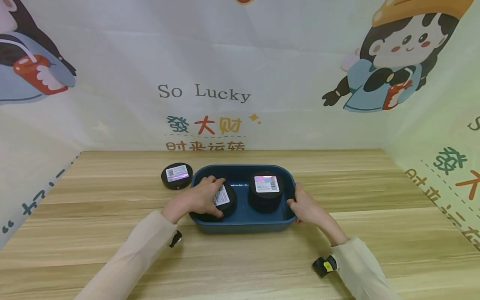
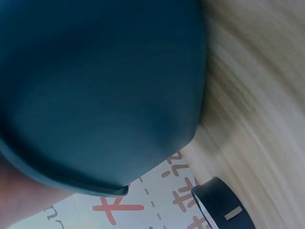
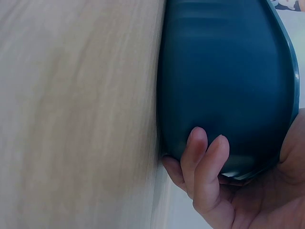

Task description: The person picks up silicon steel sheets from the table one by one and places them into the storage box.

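Observation:
A dark blue oblong plastic bin (image 1: 243,227) stands on the table. My left hand (image 1: 200,198) reaches over its left end and grips a black round flat case (image 1: 231,204) with a white label, thumb on the near side and fingers on the far side. Beside it in the bin's right half sits a stack of black round cases (image 1: 265,201), a shiny label on top. My right hand (image 1: 308,207) holds the bin's right end, thumb over the rim. In the right wrist view, its curled fingers (image 3: 212,162) press against the outer wall.
Another labelled black round case (image 1: 177,183) lies on the wooden table (image 1: 240,266), just left of the bin's far left corner. A printed white cloth (image 1: 281,125) hangs behind the table and along both sides.

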{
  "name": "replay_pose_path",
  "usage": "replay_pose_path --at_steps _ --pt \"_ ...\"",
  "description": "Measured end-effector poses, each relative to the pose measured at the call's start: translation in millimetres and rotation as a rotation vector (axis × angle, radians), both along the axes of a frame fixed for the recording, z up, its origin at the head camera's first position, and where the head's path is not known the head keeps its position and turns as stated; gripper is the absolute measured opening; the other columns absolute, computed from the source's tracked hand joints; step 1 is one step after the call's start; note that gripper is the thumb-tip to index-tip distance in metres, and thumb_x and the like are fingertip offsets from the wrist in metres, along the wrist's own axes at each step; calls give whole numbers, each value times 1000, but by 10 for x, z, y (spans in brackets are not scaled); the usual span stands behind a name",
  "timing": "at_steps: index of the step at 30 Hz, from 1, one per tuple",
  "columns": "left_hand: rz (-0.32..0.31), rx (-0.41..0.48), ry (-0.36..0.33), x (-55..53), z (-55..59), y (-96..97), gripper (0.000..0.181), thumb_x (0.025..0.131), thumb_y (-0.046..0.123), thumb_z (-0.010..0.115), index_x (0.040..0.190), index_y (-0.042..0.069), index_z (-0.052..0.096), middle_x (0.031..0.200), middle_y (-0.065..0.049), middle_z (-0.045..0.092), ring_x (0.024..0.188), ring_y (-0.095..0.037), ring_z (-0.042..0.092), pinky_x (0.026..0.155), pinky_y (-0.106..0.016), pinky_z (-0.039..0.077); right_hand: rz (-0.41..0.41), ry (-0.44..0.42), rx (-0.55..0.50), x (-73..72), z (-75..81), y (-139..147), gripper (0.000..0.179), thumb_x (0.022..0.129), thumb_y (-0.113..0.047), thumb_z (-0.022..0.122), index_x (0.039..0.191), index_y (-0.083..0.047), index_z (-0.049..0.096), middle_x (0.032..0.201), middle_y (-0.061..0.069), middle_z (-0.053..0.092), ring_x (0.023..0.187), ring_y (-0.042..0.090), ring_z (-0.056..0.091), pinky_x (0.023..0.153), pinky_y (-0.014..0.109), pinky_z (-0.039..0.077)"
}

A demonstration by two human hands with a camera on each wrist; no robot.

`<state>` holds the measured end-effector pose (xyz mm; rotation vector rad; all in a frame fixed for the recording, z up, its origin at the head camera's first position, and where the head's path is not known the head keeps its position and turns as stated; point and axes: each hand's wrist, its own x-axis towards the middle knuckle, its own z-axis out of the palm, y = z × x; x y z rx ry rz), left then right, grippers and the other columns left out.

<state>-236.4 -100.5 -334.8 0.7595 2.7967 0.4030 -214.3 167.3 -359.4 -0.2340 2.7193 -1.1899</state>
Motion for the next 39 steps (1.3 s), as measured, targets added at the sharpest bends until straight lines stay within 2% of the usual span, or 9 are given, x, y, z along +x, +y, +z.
replay_pose_path --at_steps 9,18,32,33,39 --pt "25 -20 -40 -8 11 25 92 63 27 80 135 -2 30 120 -24 40 106 -34 40 89 -45 37 1 1 -1 10 5 0 31 84 1 39 112 10 27 67 20 51 38 14 51 37 30 44" --pt "8 -2 0 -17 -32 22 88 62 24 80 132 -2 33 116 -22 43 102 -33 41 86 -43 38 0 7 -4 13 -1 2 28 84 1 38 108 9 28 64 18 51 37 13 50 36 30 44" --pt "-13 48 15 -35 -62 9 86 61 25 81 130 -2 37 115 -20 45 101 -31 42 86 -41 38 0 7 -18 4 -10 -5 30 83 2 38 110 10 29 64 19 51 36 13 49 36 30 44" --pt "-32 53 37 -94 -153 -19 88 60 30 81 131 0 36 115 -20 45 101 -31 42 85 -40 39 1 7 -21 3 -9 -5 30 83 2 38 110 10 29 64 19 51 36 13 49 36 30 44" --pt "-39 51 33 -102 -167 -17 88 62 28 80 132 0 34 116 -20 43 102 -32 41 85 -40 39 -2 1 -46 19 3 -9 30 82 2 37 109 11 28 65 20 50 36 13 48 36 31 43"
